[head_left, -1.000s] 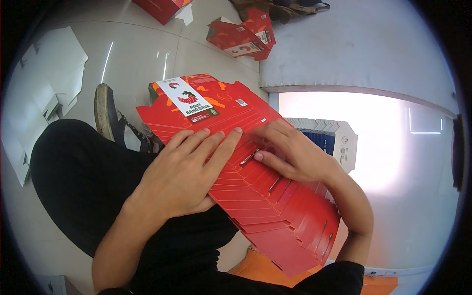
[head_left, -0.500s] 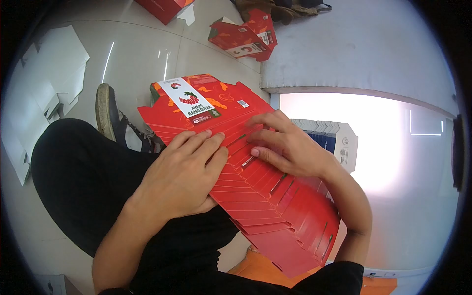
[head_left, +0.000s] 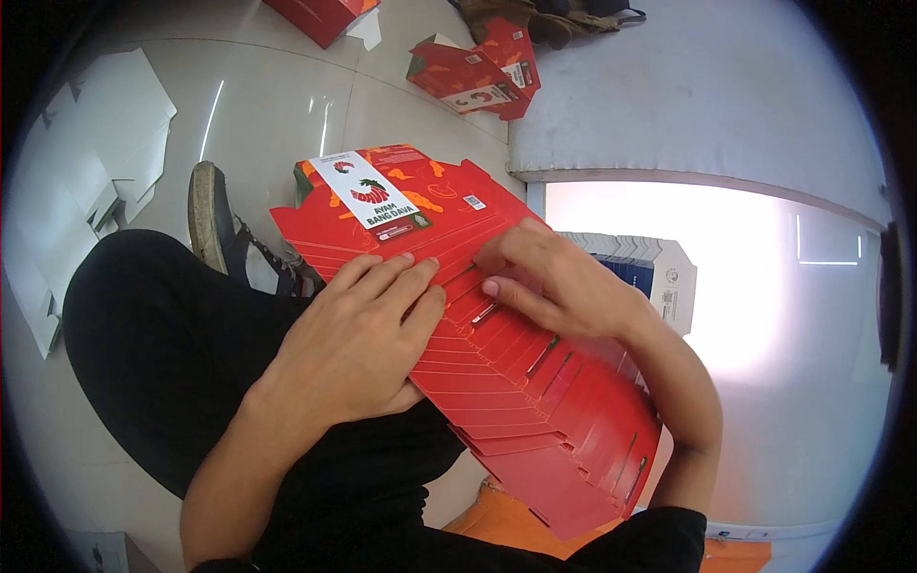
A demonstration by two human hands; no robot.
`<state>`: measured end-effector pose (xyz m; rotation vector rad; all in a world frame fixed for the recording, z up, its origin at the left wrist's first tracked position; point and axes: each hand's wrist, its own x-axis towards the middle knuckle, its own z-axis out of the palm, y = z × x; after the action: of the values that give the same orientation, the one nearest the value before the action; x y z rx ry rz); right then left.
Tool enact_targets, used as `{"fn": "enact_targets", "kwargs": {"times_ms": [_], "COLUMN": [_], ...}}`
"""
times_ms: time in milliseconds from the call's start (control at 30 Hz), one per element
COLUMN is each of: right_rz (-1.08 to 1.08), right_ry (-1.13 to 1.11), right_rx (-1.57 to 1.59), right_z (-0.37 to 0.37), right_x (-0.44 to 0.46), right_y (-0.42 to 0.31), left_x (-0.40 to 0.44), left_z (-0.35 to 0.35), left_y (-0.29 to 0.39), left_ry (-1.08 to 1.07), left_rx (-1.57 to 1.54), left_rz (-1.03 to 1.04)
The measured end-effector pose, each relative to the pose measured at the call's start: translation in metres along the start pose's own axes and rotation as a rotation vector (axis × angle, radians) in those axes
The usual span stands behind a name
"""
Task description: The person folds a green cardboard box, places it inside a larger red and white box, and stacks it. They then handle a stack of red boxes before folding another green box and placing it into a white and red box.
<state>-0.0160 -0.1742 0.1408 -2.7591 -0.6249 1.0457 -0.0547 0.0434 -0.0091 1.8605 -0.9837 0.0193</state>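
Observation:
A fanned stack of flat red cartons (head_left: 535, 382) lies across my lap, its overlapping edges in a staggered row. The top carton (head_left: 444, 205) bears a white label reading "AYAM BANG DAVA". My left hand (head_left: 349, 334) grips the stack's near edge, its fingers over the top and the thumb partly hidden at the side. My right hand (head_left: 559, 286) rests on the fanned edges, fingers bent and touching them. Its thumb is a little apart from the fingertips, with nothing visibly held between.
Folded red cartons (head_left: 478, 72) lie on the tiled floor ahead, near a red box (head_left: 325, 17). White cardboard sheets (head_left: 119, 134) are at left. A row of grey and blue cartons (head_left: 673, 282) stands right, beside a bright white panel (head_left: 735, 277). My shoe (head_left: 215, 224) is beside the stack.
My right hand's fingers have curled in and drawn closer to its thumb over the carton edges. My left hand and the stack have stayed almost still.

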Motion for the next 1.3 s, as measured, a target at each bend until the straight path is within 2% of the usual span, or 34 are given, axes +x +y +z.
{"fn": "enact_targets", "kwargs": {"times_ms": [200,633,700,1000,1100,1300], "right_rz": [-0.021,-0.020,-0.093,-0.044,-0.048,-0.066], "right_ry": [0.067,0.049,0.113,0.004,0.076,0.072], "right_rx": [-0.015,-0.102,-0.111,-0.071,-0.057,-0.081], "right_z": [0.008,0.008,0.011,0.010,0.019,0.021], "right_x": [0.007,0.015,0.015,0.016,0.018,0.020], "right_y": [0.003,0.003,0.006,0.009,0.008,0.009], "left_x": [0.000,0.000,0.000,0.000,0.000,0.001], "left_z": [0.000,0.000,0.001,0.000,-0.001,0.000], "left_y": [0.000,-0.001,0.000,0.000,0.000,-0.001], "left_ry": [0.012,0.006,0.005,0.001,0.003,0.017], "left_rx": [-0.014,0.005,0.007,-0.002,-0.011,-0.015], "left_rz": [0.003,0.001,0.000,-0.001,-0.001,0.007]}}
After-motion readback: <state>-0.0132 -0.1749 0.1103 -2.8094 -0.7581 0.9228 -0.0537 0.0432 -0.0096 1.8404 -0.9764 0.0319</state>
